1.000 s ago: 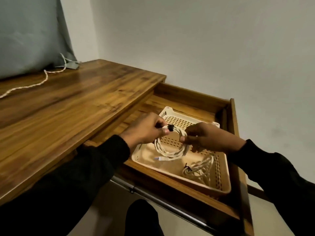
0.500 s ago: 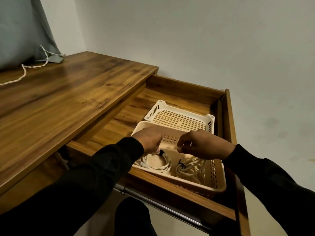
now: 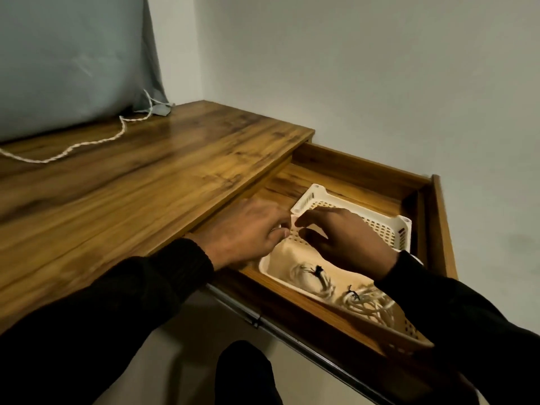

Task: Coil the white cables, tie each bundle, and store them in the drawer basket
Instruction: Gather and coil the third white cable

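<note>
A beige perforated basket (image 3: 271, 266) sits in the open wooden drawer (image 3: 355, 168). Two coiled white cable bundles lie in it, each tied with a black tie: one at the left (image 3: 305, 277), one at the right (image 3: 369, 302). My left hand (image 3: 248, 230) and my right hand (image 3: 347, 239) meet at the basket's far wall, fingers curled on its rim. Neither hand holds a cable. My right forearm hides part of the basket's right side.
A white perforated basket (image 3: 382, 228) stands behind the beige one in the drawer. The wooden desk top (image 3: 146, 185) lies to the left, with a braided white cord (image 3: 87, 145) and a grey-blue cushion (image 3: 73, 54) at its back. A wall is close behind.
The coil held above the basket a second ago now lies inside it at the left. Both hands let go of it and moved up to the basket's far rim.
</note>
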